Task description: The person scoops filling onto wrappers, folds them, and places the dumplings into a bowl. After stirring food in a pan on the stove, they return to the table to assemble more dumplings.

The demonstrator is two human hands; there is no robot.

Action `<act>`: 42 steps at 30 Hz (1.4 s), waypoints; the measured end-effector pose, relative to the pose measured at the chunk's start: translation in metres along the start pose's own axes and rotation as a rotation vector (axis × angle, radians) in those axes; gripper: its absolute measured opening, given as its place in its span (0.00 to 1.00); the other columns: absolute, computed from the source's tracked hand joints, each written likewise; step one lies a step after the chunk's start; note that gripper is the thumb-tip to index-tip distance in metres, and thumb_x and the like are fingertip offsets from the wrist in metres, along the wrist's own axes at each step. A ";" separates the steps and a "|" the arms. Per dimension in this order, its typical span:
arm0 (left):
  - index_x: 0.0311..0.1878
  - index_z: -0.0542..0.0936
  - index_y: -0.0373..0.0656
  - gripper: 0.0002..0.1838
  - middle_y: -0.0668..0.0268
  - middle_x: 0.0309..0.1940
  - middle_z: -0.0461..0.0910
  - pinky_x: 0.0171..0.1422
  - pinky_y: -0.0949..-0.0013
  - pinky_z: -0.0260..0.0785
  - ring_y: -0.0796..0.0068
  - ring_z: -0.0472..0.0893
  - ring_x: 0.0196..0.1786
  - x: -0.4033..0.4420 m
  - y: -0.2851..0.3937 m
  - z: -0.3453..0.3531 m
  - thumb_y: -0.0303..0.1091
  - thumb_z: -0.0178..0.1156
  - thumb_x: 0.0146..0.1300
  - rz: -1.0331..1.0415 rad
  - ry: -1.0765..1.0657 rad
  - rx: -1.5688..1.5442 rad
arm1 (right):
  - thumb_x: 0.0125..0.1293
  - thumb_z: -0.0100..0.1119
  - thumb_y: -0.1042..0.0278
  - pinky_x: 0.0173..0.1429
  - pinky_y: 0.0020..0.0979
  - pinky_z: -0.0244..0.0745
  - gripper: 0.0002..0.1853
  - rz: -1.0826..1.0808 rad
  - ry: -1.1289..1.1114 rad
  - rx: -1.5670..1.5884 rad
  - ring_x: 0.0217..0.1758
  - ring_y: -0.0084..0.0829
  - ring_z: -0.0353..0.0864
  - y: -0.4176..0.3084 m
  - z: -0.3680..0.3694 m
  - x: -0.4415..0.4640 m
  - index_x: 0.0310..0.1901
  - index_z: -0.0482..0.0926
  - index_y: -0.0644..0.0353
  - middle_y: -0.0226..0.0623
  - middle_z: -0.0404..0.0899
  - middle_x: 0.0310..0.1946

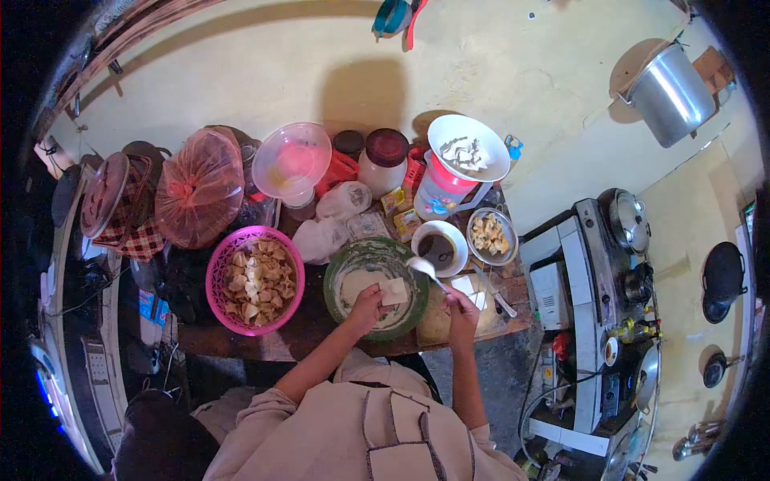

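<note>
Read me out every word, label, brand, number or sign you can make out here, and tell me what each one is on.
No text can be read with certainty.
Two yellow packets: printed, too small to read.
Blue packet at the far left: markings too blurred to read.
Jug: a coloured picture, no readable words.
Square sheet in the left hand: no lettering visible.

head view | worn, looking forward and down | close above left hand (367,311), right hand (462,309), table (261,345)
</note>
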State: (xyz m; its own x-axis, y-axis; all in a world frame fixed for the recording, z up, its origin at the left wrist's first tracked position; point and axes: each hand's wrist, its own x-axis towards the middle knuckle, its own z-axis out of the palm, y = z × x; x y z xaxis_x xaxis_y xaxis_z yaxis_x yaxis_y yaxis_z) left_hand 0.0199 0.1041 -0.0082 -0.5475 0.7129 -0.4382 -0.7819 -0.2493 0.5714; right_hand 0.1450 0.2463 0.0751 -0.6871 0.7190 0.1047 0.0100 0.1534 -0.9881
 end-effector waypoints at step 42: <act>0.47 0.69 0.35 0.18 0.62 0.42 0.73 0.51 0.70 0.70 0.73 0.75 0.45 -0.029 0.080 0.038 0.38 0.54 0.58 0.040 -0.346 0.421 | 0.45 0.57 0.84 0.42 0.26 0.68 0.15 -0.415 -0.155 -0.127 0.38 0.30 0.71 -0.026 0.042 0.012 0.37 0.72 0.60 0.37 0.70 0.37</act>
State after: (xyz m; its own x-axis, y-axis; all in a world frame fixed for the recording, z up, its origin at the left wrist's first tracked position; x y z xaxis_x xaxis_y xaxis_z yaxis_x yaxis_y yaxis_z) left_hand -0.0157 0.0885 0.0763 -0.3889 0.9001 -0.1965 -0.5363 -0.0477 0.8426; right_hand 0.1062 0.2227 0.0974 -0.7520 0.4707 0.4613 -0.2066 0.4963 -0.8432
